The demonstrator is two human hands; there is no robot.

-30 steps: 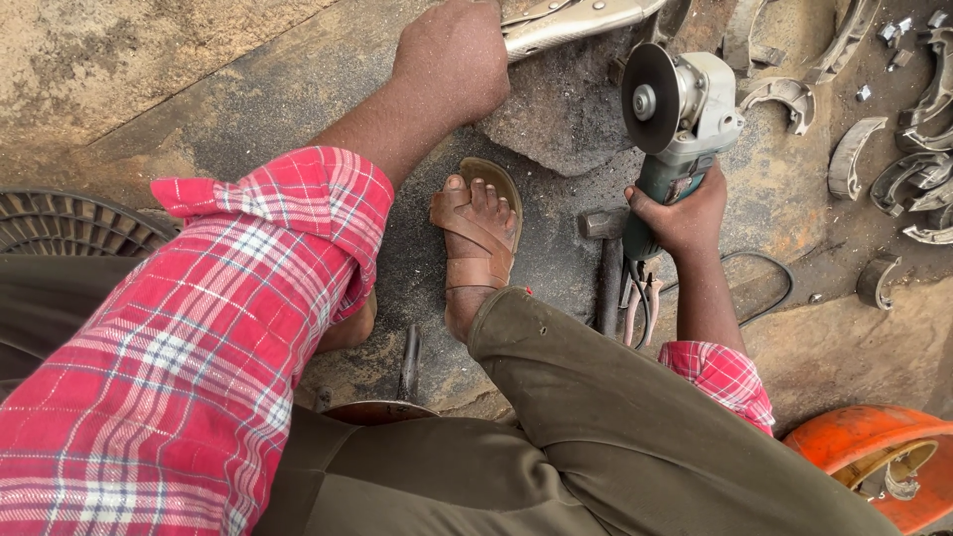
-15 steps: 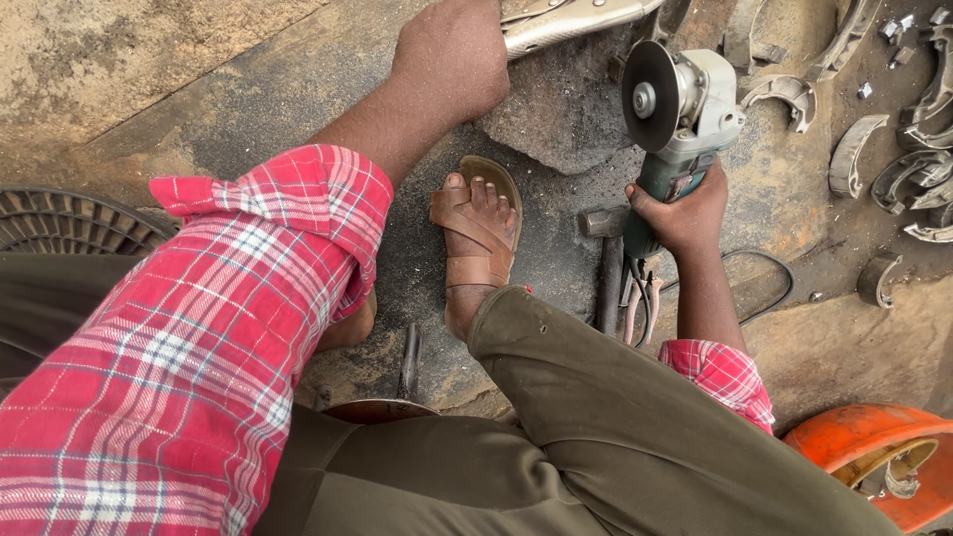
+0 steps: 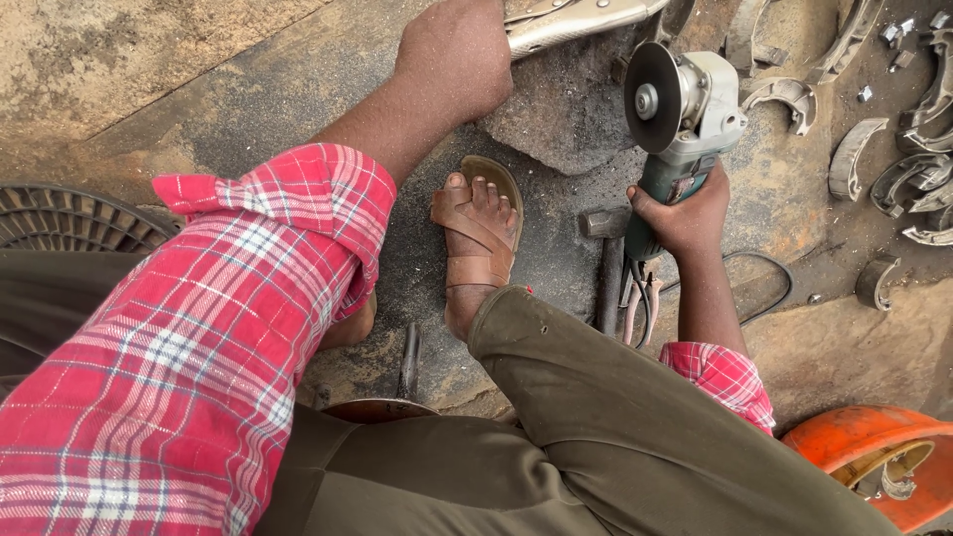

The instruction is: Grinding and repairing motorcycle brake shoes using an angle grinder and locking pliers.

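Right hand (image 3: 685,213) wrapped around grinder (image 3: 685,119) body, fingers closed on the green grip; disc (image 3: 650,96) faces left, raised off the floor and clear of the stone (image 3: 566,109). The raised hold probably keeps the disc off grit and the foot (image 3: 476,238)

Left hand (image 3: 452,60) closed at the near end of locking pliers (image 3: 571,22), which lie across the stone's top; the stone likely serves as a rest. Fingers curl out of sight, so the exact grip cannot be told

Sandalled foot planted just before the stone, perhaps bracing it

Hidden: plier tips cut off at the top edge, whatever they clamp unseen. Hammer (image 3: 608,258) handle partly behind the knee. Curved metal shoes (image 3: 903,179) scattered right, some cropped
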